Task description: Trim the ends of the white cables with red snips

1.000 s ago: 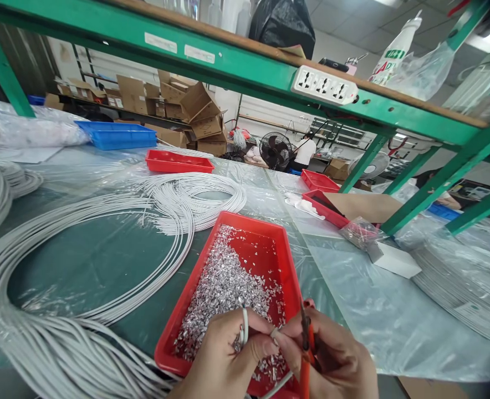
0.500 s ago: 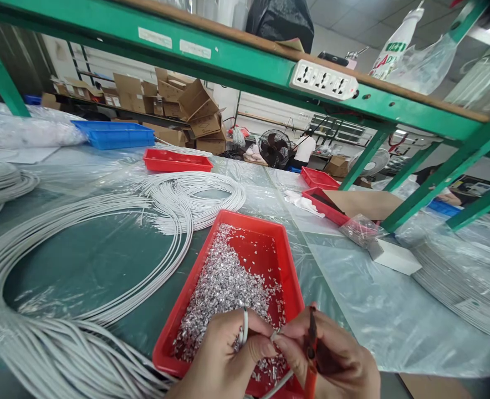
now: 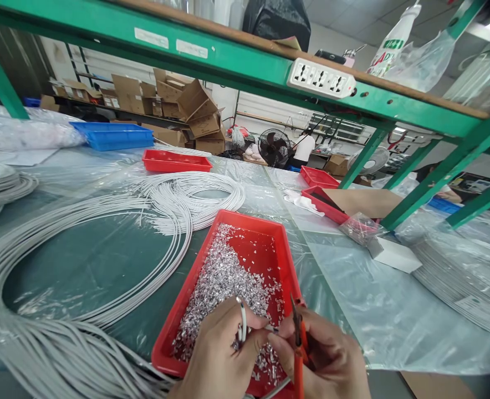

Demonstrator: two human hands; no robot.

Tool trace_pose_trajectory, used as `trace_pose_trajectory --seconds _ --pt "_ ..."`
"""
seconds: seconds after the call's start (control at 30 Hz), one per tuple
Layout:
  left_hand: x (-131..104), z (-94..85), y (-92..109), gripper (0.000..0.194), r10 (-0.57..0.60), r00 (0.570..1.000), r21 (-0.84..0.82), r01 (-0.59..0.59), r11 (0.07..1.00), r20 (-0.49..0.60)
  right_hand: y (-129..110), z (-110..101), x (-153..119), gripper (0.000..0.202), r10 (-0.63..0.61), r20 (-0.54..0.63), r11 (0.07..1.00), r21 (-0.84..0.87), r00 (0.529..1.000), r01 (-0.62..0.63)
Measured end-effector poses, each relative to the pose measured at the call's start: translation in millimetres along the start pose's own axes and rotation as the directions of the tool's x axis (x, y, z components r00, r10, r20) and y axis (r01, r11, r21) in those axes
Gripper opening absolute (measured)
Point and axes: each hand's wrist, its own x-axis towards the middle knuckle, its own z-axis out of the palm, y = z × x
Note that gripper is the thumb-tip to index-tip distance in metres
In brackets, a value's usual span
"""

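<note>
My left hand (image 3: 218, 354) pinches a folded loop of white cable (image 3: 242, 321) at the near end of a red tray (image 3: 284, 260). My right hand (image 3: 328, 360) grips orange-handled pliers (image 3: 298, 343) with the jaws pointing up, and its fingertips meet the left thumb at a small metal piece on the cable. Both hands hover over the heap of small silver metal clips (image 3: 224, 288) lying in the tray.
Big coils of white cable (image 3: 103, 260) lie left on the plastic-covered table. More red trays (image 3: 176, 160) and a blue tray (image 3: 112, 134) stand farther back. A green shelf frame (image 3: 432, 188) with a power strip (image 3: 320, 78) spans overhead. A white box (image 3: 392, 256) lies right.
My hands have shifted slightly left and down in the frame, still pinching the cable end. The pliers tip has swung a little to the left.
</note>
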Motion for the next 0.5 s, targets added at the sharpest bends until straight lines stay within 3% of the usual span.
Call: trace_pose_trajectory --seconds 0.07,0.1,0.2,0.33,0.5 --pt "2 0.1 6 0.017 -0.226 0.969 -0.142 0.239 0.961 0.103 -4 -3 1 0.019 0.043 -0.019 0.998 0.035 0.999 -0.042" --pt "4 0.0 8 0.02 -0.326 0.925 -0.227 0.366 0.903 0.196 -7 -5 2 0.018 0.082 -0.029 0.995 0.064 0.996 -0.08" --pt "7 -0.6 11 0.032 -0.41 0.798 -0.392 0.583 0.712 0.442 -14 -11 7 0.024 0.218 0.028 0.951 0.218 0.976 -0.219" --pt "7 -1.4 11 0.042 -0.344 0.76 -0.435 0.614 0.659 0.551 -18 -13 15 0.021 0.268 0.22 0.838 0.427 0.938 -0.339" --pt "5 -2.4 11 0.035 -0.292 0.751 -0.477 0.619 0.624 0.592 -15 -15 21 0.019 0.226 0.325 0.776 0.51 0.918 -0.371"
